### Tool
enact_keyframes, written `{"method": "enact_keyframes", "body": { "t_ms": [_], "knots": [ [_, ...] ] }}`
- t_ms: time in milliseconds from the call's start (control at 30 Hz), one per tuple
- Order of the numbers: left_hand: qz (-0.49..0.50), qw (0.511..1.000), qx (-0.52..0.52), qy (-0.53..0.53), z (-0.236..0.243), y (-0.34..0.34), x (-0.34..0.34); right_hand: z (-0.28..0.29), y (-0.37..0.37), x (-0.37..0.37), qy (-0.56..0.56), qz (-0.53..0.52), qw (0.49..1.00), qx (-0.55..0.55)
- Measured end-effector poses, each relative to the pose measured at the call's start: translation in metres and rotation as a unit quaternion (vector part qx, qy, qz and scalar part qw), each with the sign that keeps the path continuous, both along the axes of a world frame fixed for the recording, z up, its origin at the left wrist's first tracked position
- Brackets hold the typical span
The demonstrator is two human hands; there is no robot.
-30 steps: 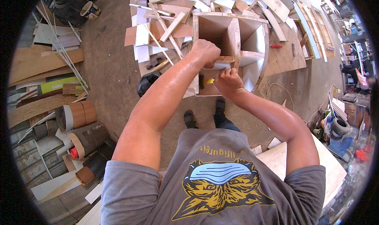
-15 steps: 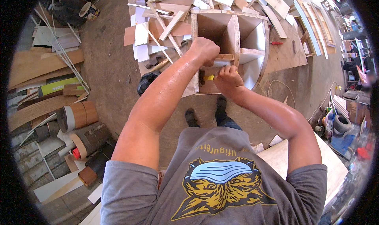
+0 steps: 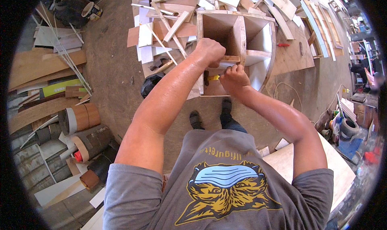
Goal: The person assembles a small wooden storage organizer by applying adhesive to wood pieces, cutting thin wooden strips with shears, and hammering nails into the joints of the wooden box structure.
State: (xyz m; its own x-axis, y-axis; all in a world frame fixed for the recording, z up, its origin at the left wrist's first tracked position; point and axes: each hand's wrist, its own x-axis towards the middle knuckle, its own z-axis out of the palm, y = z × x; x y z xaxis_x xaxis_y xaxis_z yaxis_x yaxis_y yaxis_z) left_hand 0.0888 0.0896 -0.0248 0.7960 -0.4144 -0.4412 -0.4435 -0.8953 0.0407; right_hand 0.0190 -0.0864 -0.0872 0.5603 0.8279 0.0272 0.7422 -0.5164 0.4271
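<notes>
A wooden cabinet frame (image 3: 242, 40) with several compartments and a curved right side stands in front of me. My left hand (image 3: 210, 52) is closed over its left part, beside a short crosspiece (image 3: 230, 59); what its fingers hold is hidden. Lower and to the right, my right hand (image 3: 235, 80) is closed with its fingertips pinched together at the lower end of the upright divider. Whatever lies between them is too small to make out. In the near left compartment, a dark and yellow object (image 3: 213, 77) shows just left of my right hand, its kind unclear.
Wood offcuts (image 3: 175, 26) are heaped behind and left of the cabinet. A hammer (image 3: 163, 64) and a black bag (image 3: 151, 84) lie at its left. To the right are a red-handled tool (image 3: 283, 44) and a cord (image 3: 298, 95). Rolled sheets (image 3: 86, 118) rest far left.
My right hand has shifted slightly, its fingertips now higher against the divider. The left hand stays nearly in place over the cabinet.
</notes>
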Motion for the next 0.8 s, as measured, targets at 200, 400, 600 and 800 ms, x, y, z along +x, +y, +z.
{"method": "enact_keyframes", "body": {
  "t_ms": [200, 400, 600, 800],
  "knots": [
    [0.004, 1.000, -0.005, 0.004, 0.004, 0.001, -0.001, 0.015, 0.003, 0.007, 0.087, -0.032, 0.996, 0.001],
    [-0.010, 1.000, -0.005, -0.002, -0.003, 0.005, -0.001, 0.054, -0.008, -0.024, 0.094, -0.060, 0.986, -0.121],
    [-0.007, 0.999, -0.033, -0.031, -0.005, 0.007, -0.005, 0.077, 0.013, -0.009, 0.091, -0.054, 0.975, -0.195],
    [-0.009, 0.999, -0.027, -0.024, -0.008, 0.005, -0.002, 0.072, -0.007, -0.024, 0.068, -0.066, 0.981, -0.168]
  ]
}}
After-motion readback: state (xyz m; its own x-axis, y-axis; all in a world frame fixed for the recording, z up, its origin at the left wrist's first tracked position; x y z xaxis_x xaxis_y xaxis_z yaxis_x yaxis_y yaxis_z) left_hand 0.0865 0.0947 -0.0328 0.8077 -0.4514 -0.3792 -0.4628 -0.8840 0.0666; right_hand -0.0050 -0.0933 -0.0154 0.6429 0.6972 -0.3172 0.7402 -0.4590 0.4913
